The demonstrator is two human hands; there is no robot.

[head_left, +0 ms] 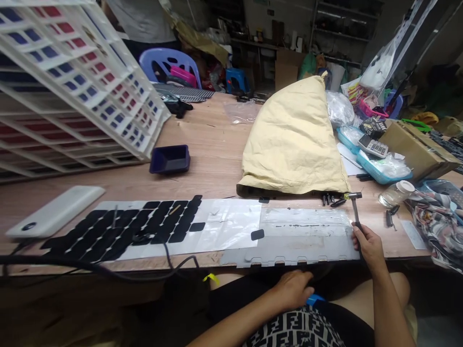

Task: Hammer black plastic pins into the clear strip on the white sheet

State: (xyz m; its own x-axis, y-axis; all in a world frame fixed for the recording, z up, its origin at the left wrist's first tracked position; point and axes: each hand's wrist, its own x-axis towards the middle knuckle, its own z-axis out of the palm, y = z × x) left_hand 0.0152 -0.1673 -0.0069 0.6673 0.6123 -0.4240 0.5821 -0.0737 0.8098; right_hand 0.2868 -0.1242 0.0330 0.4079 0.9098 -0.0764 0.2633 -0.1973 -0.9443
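My right hand (369,246) is wrapped round the handle of a small hammer (355,208) at the right end of the work area. The hammer's head lies close to several small black parts (328,198) on the table. Below the table edge, over my lap, my left hand (293,288) has its fingers curled; what they hold, if anything, is hidden. A bit of something blue (315,300) shows by its thumb. In front of me lies a grey plastic sheet (307,246), beside a white sheet (231,217) with rows of flat black pieces (144,224).
A large cream sack (292,140) stands behind the sheets. To the left are a white plastic crate (108,96), a purple tray (170,166) and a white device (58,209) with cables. A jar (396,193), calculator (373,146) and blue baskets (385,168) crowd the right.
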